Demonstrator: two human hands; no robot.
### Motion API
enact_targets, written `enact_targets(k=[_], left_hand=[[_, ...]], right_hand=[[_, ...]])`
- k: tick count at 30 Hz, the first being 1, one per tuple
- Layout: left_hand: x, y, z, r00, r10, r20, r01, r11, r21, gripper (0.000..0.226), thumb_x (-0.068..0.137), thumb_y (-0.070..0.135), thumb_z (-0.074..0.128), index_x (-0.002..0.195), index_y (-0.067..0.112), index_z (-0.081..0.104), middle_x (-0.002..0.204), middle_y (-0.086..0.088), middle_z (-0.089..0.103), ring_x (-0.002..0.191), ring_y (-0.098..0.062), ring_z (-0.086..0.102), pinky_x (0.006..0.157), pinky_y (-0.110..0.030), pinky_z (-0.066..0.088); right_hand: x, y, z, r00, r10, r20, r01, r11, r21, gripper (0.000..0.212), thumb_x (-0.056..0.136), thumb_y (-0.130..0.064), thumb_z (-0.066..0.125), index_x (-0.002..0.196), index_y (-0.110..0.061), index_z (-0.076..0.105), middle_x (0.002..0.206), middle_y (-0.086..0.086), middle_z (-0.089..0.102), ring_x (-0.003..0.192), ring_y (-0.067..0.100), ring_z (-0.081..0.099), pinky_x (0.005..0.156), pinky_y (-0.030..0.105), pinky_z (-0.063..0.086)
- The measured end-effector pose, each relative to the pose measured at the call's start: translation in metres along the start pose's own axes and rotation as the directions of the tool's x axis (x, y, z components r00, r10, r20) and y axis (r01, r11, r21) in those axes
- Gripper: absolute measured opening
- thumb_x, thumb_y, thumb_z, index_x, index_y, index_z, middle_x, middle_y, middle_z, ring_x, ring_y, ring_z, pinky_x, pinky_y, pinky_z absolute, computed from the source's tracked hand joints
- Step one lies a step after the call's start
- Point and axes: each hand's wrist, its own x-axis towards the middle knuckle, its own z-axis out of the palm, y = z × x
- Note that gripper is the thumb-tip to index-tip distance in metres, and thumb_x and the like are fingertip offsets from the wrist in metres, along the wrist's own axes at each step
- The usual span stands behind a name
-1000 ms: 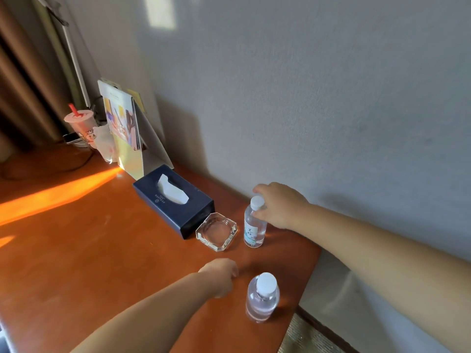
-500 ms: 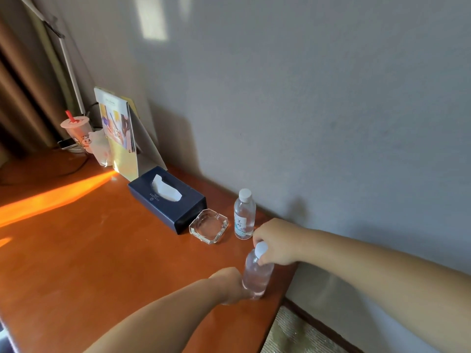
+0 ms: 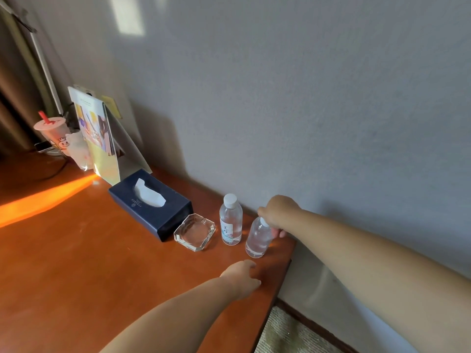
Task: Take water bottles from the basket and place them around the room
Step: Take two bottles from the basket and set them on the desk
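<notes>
Two clear water bottles with white caps stand side by side on the orange-brown wooden desk (image 3: 76, 263), close to the wall. The left bottle (image 3: 231, 220) stands free, its label facing me. My right hand (image 3: 276, 212) grips the right bottle (image 3: 258, 238) at its cap and neck; the bottle leans slightly and its base is on or just above the desk near the right edge. My left hand (image 3: 242, 276) hovers low over the desk in front of that bottle, fingers loosely curled, holding nothing. No basket is in view.
A square glass ashtray (image 3: 195, 231) and a dark blue tissue box (image 3: 150, 203) sit left of the bottles. Further back are a standing brochure (image 3: 95, 128), a drink cup with a red straw (image 3: 51, 131) and curtains. The desk's right edge drops to carpet (image 3: 288, 335).
My right hand carried the second bottle from the desk's front edge back toward the wall, beside the first bottle. My left hand let go of its base and drew back.
</notes>
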Motion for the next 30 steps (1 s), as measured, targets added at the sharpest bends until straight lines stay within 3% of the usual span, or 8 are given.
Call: enact_targets(k=[4, 7, 12, 14, 17, 19, 24, 30], left_hand=[[0.007, -0.003, 0.0, 1.0, -0.006, -0.003, 0.006, 1.0, -0.006, 0.051, 0.089, 0.033, 0.057, 0.137, 0.026, 0.043, 0.133, 0.0, 0.052, 0.118, -0.02, 0.055, 0.096, -0.028, 0.048], [0.01, -0.005, -0.001, 1.0, -0.016, -0.013, 0.016, 1.0, -0.006, 0.048, 0.088, 0.035, 0.057, 0.134, 0.025, 0.047, 0.129, 0.0, 0.055, 0.115, -0.019, 0.056, 0.093, -0.027, 0.048], [0.013, -0.012, -0.003, 0.999, -0.025, -0.04, 0.026, 0.999, 0.031, 0.046, 0.089, 0.035, 0.056, 0.133, 0.023, 0.048, 0.129, 0.001, 0.055, 0.117, -0.019, 0.055, 0.093, -0.027, 0.047], [0.012, -0.014, -0.003, 0.999, -0.028, -0.04, 0.029, 0.999, 0.032, 0.047, 0.089, 0.035, 0.056, 0.133, 0.022, 0.048, 0.13, 0.001, 0.055, 0.116, -0.019, 0.055, 0.094, -0.027, 0.047], [0.01, -0.017, -0.001, 0.999, -0.035, -0.029, 0.035, 0.999, 0.025, 0.047, 0.089, 0.034, 0.056, 0.134, 0.025, 0.047, 0.13, 0.001, 0.055, 0.116, -0.018, 0.056, 0.093, -0.027, 0.049], [0.009, -0.018, -0.001, 0.999, -0.03, -0.02, 0.031, 0.999, 0.031, 0.047, 0.089, 0.034, 0.056, 0.134, 0.026, 0.046, 0.13, 0.002, 0.055, 0.116, -0.018, 0.056, 0.089, -0.025, 0.048], [0.004, -0.027, -0.003, 0.999, -0.039, -0.035, 0.041, 0.998, 0.051, 0.047, 0.088, 0.035, 0.055, 0.133, 0.025, 0.047, 0.129, 0.002, 0.056, 0.112, -0.018, 0.057, 0.082, -0.023, 0.049], [0.003, -0.034, -0.003, 0.997, -0.048, -0.054, 0.052, 0.997, 0.065, 0.04, 0.088, 0.035, 0.056, 0.127, 0.025, 0.053, 0.121, 0.002, 0.058, 0.108, -0.017, 0.058, 0.082, -0.024, 0.048]], right_hand=[[0.011, 0.004, 0.004, 0.959, -0.171, -0.225, 0.151, 0.983, -0.102, 0.04, 0.096, -0.037, 0.043, 0.081, -0.003, 0.058, 0.08, 0.007, 0.059, 0.073, 0.023, 0.059, 0.062, 0.027, 0.042], [0.013, 0.004, 0.004, 0.921, -0.359, -0.148, 0.333, 0.927, -0.174, 0.042, 0.097, -0.039, 0.043, 0.1, -0.004, 0.065, 0.098, 0.008, 0.066, 0.094, 0.025, 0.061, 0.073, 0.031, 0.042], [0.007, 0.008, -0.012, 0.845, -0.531, 0.063, 0.527, 0.805, -0.274, 0.031, 0.079, -0.033, 0.068, 0.093, -0.006, 0.065, 0.079, -0.001, 0.061, 0.085, 0.026, 0.058, 0.064, 0.03, 0.044], [0.009, 0.006, -0.013, 0.852, -0.522, 0.039, 0.498, 0.785, -0.367, 0.027, 0.078, -0.03, 0.069, 0.09, -0.006, 0.066, 0.086, 0.006, 0.065, 0.088, 0.027, 0.061, 0.067, 0.032, 0.047], [0.013, 0.004, -0.008, 0.895, -0.438, -0.083, 0.383, 0.851, -0.359, 0.036, 0.08, -0.043, 0.064, 0.061, -0.016, 0.048, 0.061, 0.0, 0.052, 0.065, 0.022, 0.056, 0.048, 0.026, 0.034], [0.015, 0.002, -0.002, 0.931, -0.337, -0.144, 0.285, 0.913, -0.292, 0.043, 0.081, -0.054, 0.057, 0.058, -0.02, 0.043, 0.055, -0.003, 0.05, 0.051, 0.014, 0.051, 0.045, 0.024, 0.032], [0.018, -0.01, 0.014, 0.904, -0.348, -0.25, 0.276, 0.919, -0.281, 0.023, 0.087, -0.039, 0.055, 0.088, -0.017, 0.061, 0.093, 0.001, 0.065, 0.078, 0.018, 0.059, 0.063, 0.027, 0.045], [0.012, -0.013, 0.002, 0.91, -0.402, -0.103, 0.371, 0.899, -0.232, 0.033, 0.078, -0.028, 0.071, 0.105, -0.009, 0.066, 0.104, 0.007, 0.067, 0.094, 0.023, 0.063, 0.068, 0.026, 0.045]])
